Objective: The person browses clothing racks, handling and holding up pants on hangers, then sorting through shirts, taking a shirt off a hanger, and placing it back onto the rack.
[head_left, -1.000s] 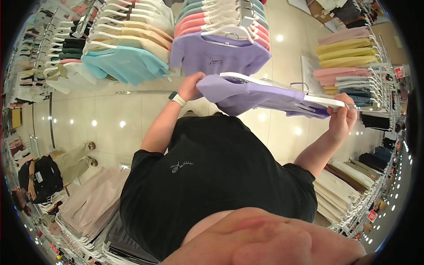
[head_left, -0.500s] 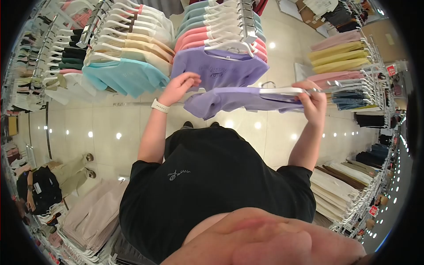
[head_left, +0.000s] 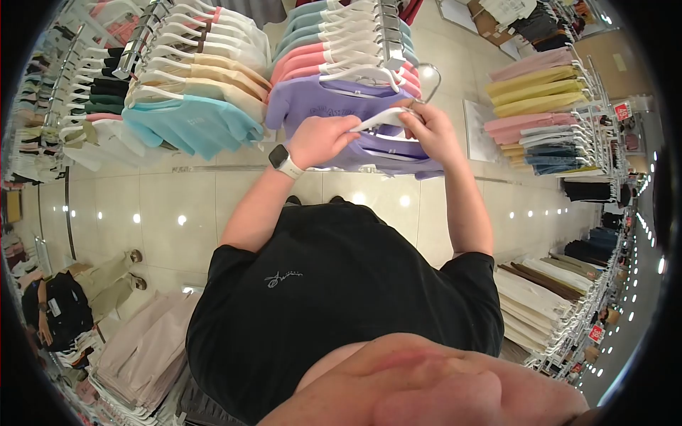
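Observation:
A white hanger (head_left: 382, 120) with a metal hook (head_left: 434, 82) is between my two hands, a lilac T-shirt (head_left: 391, 157) hanging below it. My left hand (head_left: 321, 140), with a watch on the wrist, closes on the hanger's left end. Near the base of the hook, my right hand (head_left: 432, 133) pinches the same hanger between thumb and fingers. Just behind it, another lilac T-shirt (head_left: 302, 99) with lettering hangs at the front of a rail. The held shirt overlaps that one, and my hands cover part of both.
Coral and teal tops hang behind on the same metal rail (head_left: 392, 53). To its left, a light-blue T-shirt (head_left: 195, 122) fronts another row. Pink and yellow garments (head_left: 536, 89) line the right side. A person in dark clothing (head_left: 60, 305) is at the lower left.
My right hand has brought the hanger and lilac T-shirt left and up toward the rail. The hanger has turned, showing its hook. My left hand has moved right and taken hold of its end.

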The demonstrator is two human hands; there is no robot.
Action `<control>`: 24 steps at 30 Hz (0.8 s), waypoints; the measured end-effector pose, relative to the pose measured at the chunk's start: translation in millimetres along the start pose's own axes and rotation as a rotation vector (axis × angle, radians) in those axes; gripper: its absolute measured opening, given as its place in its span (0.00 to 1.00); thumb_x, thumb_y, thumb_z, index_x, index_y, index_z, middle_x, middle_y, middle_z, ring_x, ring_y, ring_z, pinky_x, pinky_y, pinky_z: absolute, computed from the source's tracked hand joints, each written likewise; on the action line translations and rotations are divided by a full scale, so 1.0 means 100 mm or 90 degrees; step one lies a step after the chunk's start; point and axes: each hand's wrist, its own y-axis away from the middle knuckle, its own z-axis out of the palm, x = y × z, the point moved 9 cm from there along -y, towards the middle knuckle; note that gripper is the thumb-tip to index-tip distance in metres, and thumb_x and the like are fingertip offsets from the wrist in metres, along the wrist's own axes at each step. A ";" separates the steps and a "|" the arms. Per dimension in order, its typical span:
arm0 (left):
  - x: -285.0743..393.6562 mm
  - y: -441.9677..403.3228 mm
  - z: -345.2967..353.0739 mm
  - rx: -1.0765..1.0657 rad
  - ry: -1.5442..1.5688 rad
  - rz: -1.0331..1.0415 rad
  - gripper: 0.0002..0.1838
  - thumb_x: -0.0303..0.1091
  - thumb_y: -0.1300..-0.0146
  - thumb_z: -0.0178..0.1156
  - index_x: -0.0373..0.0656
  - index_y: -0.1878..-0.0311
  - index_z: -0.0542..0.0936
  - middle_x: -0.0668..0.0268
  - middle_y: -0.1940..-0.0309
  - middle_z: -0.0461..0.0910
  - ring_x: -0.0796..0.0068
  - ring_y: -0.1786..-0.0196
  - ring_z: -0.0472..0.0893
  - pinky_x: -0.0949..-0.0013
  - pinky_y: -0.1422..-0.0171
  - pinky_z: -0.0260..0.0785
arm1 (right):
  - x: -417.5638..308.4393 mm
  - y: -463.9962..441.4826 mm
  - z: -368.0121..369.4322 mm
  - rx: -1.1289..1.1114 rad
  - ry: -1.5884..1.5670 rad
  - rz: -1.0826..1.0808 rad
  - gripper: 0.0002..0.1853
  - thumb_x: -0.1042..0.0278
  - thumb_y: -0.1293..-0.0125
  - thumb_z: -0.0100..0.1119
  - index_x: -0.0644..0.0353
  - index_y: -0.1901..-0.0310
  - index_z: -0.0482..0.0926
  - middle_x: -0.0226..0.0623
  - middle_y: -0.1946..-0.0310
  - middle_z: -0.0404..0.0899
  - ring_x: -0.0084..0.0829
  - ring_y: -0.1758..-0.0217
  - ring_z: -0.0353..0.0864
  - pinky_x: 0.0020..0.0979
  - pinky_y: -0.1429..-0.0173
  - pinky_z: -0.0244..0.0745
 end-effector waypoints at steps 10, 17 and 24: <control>-0.18 -0.18 -0.30 0.033 -0.047 0.004 0.10 0.41 0.30 0.62 0.49 0.51 0.84 0.60 0.67 0.84 0.53 0.63 0.84 0.57 0.59 0.73 | 0.34 -0.24 -0.08 -0.035 -0.094 -0.003 0.20 0.70 0.24 0.61 0.63 0.33 0.76 0.24 0.63 0.77 0.16 0.66 0.73 0.22 0.60 0.71; -0.44 -0.17 -0.33 0.059 -0.094 -0.009 0.10 0.41 0.29 0.63 0.49 0.50 0.83 0.61 0.64 0.85 0.53 0.60 0.84 0.57 0.58 0.74 | 0.50 -0.58 0.01 0.000 -0.027 -0.041 0.23 0.67 0.26 0.64 0.60 0.32 0.79 0.27 0.62 0.84 0.18 0.63 0.78 0.25 0.56 0.75; -0.63 -0.04 -0.24 0.067 -0.116 -0.040 0.11 0.41 0.29 0.64 0.48 0.48 0.82 0.61 0.61 0.86 0.52 0.58 0.84 0.56 0.56 0.75 | 0.57 -0.65 0.18 0.026 -0.023 -0.092 0.21 0.71 0.27 0.64 0.57 0.33 0.80 0.33 0.54 0.87 0.22 0.55 0.85 0.27 0.49 0.79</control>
